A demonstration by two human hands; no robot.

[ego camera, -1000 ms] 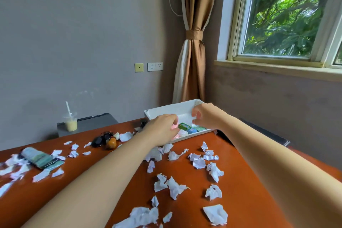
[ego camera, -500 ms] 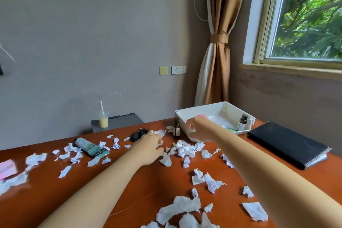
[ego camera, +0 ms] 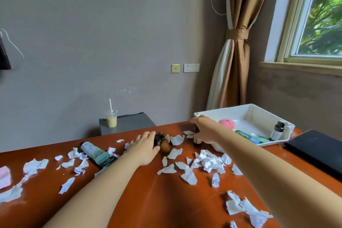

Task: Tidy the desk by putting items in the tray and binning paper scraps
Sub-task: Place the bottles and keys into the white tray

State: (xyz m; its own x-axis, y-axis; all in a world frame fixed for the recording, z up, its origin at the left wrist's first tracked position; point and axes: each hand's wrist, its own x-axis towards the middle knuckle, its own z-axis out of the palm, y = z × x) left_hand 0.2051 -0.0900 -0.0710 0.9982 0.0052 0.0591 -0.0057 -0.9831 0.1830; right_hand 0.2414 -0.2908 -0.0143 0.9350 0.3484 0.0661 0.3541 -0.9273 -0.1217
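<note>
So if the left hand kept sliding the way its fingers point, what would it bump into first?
Most likely the dark key bundle with its brown charm, lying right at the left hand's fingertips. They look almost touching, though depth is hard to judge from this view.

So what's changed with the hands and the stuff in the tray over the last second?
Both hands came out of the white plastic tray. The left hand moved left onto the black key bunch with a brown charm; the right hand went to the small dark bottle standing beside the tray. Whether either grips yet is unclear. The pink plush toy was left in the tray. The torn white paper scraps lie unmoved.
</note>
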